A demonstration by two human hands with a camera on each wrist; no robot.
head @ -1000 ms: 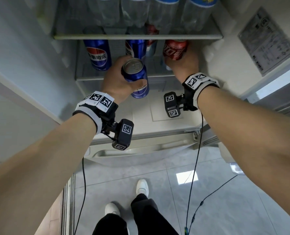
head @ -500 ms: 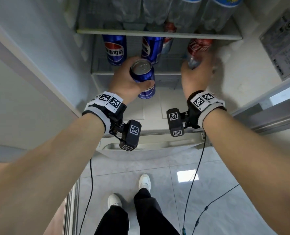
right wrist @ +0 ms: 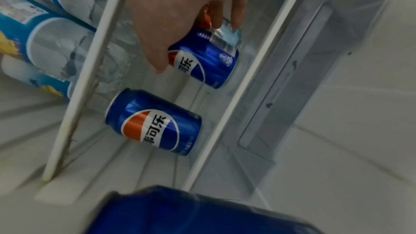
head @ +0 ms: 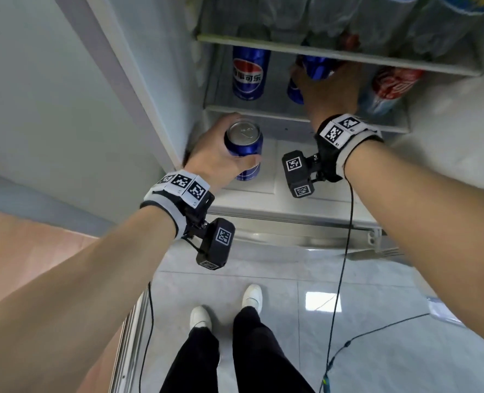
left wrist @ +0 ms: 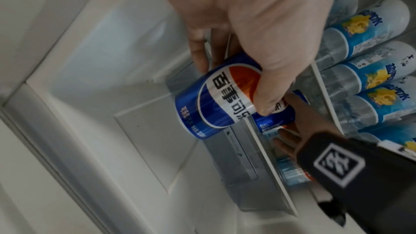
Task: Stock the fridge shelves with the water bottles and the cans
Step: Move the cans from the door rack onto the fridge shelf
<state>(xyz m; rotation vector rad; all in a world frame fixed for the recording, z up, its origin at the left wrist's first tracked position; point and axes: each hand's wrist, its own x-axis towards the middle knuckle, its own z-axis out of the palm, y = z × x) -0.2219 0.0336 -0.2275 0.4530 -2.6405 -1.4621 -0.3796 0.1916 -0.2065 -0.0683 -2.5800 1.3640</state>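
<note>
Standing on grey tile floor (head: 377, 350) before open fridge; left hand (head: 216, 154) gripping blue can (head: 243, 150) below can shelf (head: 263, 110); right hand (head: 331, 92) wrapped round second blue can (right wrist: 209, 60) on it.

the left hand (head: 218, 154) grips an upright blue metal cola can (head: 243, 150) below the clear lower fridge shelf (head: 263, 110). the right hand (head: 330, 93) wraps a second blue can (head: 317, 68) on that shelf, between a standing blue can (head: 248, 73) and a red can (head: 391, 83).
</note>
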